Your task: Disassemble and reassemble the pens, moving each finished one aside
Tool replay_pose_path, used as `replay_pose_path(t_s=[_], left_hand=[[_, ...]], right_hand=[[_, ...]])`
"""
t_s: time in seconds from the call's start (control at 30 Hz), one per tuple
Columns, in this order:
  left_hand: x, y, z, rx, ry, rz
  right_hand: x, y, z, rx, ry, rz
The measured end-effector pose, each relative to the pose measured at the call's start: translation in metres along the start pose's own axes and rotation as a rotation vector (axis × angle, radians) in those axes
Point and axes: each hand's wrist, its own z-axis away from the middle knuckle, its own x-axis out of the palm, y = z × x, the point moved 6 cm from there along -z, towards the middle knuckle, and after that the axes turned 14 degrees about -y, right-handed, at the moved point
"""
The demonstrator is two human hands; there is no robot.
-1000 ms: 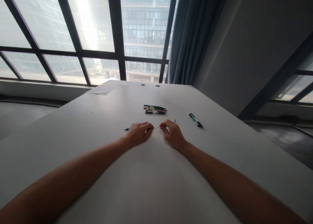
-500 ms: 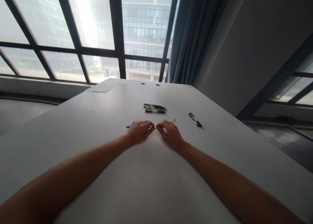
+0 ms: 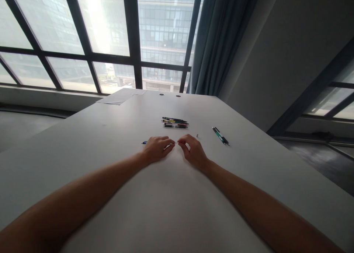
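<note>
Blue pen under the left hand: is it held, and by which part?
The left hand grips the blue pen around its front half; only the rear end shows. The right hand pinches at its tip.

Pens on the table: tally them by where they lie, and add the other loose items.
Pen in the left hand, blue end sticking out: 1
Pens in the far cluster: about 4, too small to count surely
Green pens to the right: 2
Small pale piece by the right hand: 1
Paper sheets at the far edge: 1 stack
Total: about 9

An office: long white table point(image 3: 249, 179), pens point(image 3: 175, 122), tall windows point(image 3: 105, 35).
</note>
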Motion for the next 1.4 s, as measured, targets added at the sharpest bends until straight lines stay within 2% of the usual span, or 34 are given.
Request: replay_pose_path(t_s=[0.17,0.4,0.57,0.73,0.87,1.17,1.4], left_hand=[[0.001,-0.002,0.001,0.002,0.027,0.000],[-0.001,-0.002,0.002,0.041,0.080,-0.005],[-0.001,-0.003,0.001,-0.007,0.032,0.011],[0.004,-0.012,0.000,-0.161,-0.060,0.022],[0.007,-0.013,-0.001,-0.178,-0.101,0.018],[0.008,-0.011,-0.002,-0.172,-0.131,0.014],[0.008,-0.009,-0.002,-0.130,-0.144,-0.025]], right_hand=[[0.001,0.002,0.001,-0.006,-0.004,0.007],[0.005,0.010,0.001,0.097,-0.025,0.079],[0.004,0.010,0.000,0.118,-0.031,0.121],[-0.010,0.044,0.003,0.343,0.036,0.333],[-0.019,0.074,0.009,0.488,0.063,0.436],[-0.017,0.092,0.014,0.612,0.034,0.468],[-0.018,0.093,0.015,0.589,0.067,0.427]])
